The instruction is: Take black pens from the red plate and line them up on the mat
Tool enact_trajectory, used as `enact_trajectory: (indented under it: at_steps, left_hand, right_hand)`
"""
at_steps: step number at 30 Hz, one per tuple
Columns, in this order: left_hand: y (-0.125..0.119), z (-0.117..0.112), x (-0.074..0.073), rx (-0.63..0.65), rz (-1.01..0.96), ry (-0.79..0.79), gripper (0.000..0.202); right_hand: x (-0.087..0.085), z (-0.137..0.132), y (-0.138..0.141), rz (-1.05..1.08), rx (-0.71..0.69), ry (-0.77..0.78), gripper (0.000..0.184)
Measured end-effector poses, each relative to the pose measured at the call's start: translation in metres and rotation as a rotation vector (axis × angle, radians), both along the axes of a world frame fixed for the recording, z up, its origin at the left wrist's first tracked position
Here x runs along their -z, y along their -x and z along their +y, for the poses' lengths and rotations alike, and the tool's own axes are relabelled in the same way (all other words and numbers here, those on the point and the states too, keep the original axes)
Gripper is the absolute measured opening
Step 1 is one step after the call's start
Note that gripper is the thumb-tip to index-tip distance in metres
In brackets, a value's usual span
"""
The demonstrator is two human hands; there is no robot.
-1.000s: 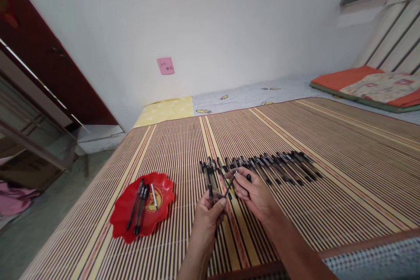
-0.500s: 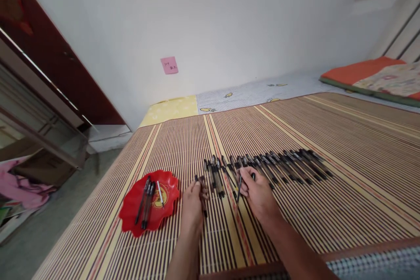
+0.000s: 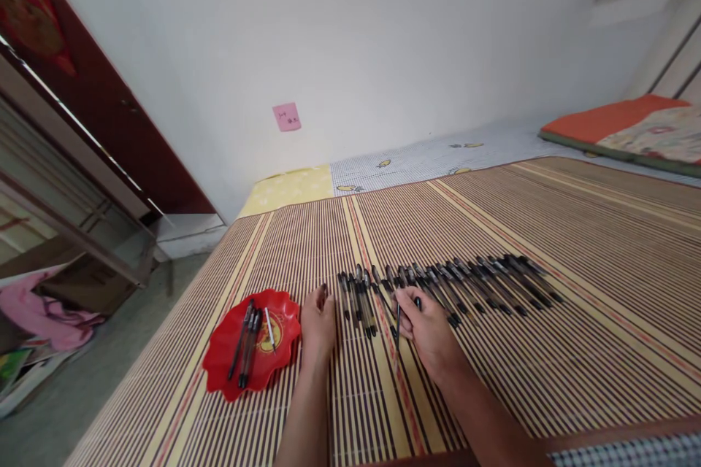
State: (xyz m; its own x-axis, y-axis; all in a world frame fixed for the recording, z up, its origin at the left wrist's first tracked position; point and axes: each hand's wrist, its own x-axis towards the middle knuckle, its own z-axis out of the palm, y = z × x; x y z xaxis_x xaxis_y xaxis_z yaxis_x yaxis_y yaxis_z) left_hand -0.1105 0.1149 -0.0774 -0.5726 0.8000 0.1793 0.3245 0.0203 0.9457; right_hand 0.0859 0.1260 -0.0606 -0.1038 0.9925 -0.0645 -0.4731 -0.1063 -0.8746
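Black pens [image 3: 482, 281] with clear barrels lie side by side in a slanting row on the striped mat [image 3: 471, 394]. My right hand [image 3: 430, 328], at the near side of the row, pinches a slim dark pen [image 3: 398, 332] pointing downward. A second black end [image 3: 418, 303] shows between its thumb and fingers. Left of the row, my left hand [image 3: 319, 321] is closed; a dark tip, apparently a pen's end, pokes above its fingers, and the rest is hidden. Beside it sits a red scalloped plate [image 3: 219, 343] with several dark pens [image 3: 249, 343] and a thin white refill [image 3: 270, 328].
Behind the mat runs a white wall [image 3: 383, 51] bearing a pink note [image 3: 287, 117]. An orange-edged folded quilt [image 3: 613, 120] lies at the far right. To the left are a dark red door [image 3: 115, 102], a cardboard box [image 3: 90, 288] and pink cloth [image 3: 55, 314].
My left hand has turned and moved slightly left and up, so the pen along its fingers is now mostly hidden. My right hand stays nearly in place. The view has shifted a little.
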Motion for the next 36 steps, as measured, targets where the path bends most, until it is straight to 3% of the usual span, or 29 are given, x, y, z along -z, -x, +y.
enact_trajectory:
  at_steps: [8, 14, 17, 20, 23, 27, 30, 34, 36]
  left_hand:
    - [-0.024, -0.006, -0.008, 0.084, 0.253, 0.099, 0.035]
    - [-0.021, -0.017, -0.013, 0.121, 0.296, 0.158, 0.036]
    - [-0.02, -0.026, -0.02, 0.073, 0.298, 0.121, 0.029]
    - [-0.03, -0.036, -0.032, 0.115, 0.044, 0.023, 0.021]
    - [-0.049, -0.044, -0.042, 0.372, -0.338, 0.022, 0.033]
    - [-0.067, -0.048, -0.041, 0.489, -0.454, 0.033, 0.038]
    - [-0.059, -0.046, -0.033, 0.402, -0.401, 0.001, 0.036]
    - [-0.03, -0.042, -0.021, 0.03, -0.237, -0.07, 0.033]
    - [-0.021, -0.041, -0.016, -0.062, -0.261, -0.078, 0.038]
  right_hand:
    - [-0.004, -0.004, -0.001, -0.042, -0.054, 0.015, 0.045]
    - [-0.005, -0.007, 0.001, -0.079, -0.093, 0.01, 0.042]
    - [-0.003, -0.008, 0.003, -0.14, -0.121, -0.011, 0.042]
    - [0.001, -0.008, 0.007, -0.202, -0.142, -0.053, 0.041]
    - [0.005, -0.009, 0.013, -0.227, -0.158, -0.077, 0.037]
    - [0.009, -0.01, 0.017, -0.248, -0.147, -0.059, 0.035]
    - [0.007, -0.009, 0.016, -0.251, -0.155, -0.064, 0.036]
    - [-0.011, 0.006, 0.026, -0.369, -0.147, -0.139, 0.033]
    - [-0.025, 0.019, 0.041, -0.528, -0.204, -0.193, 0.03]
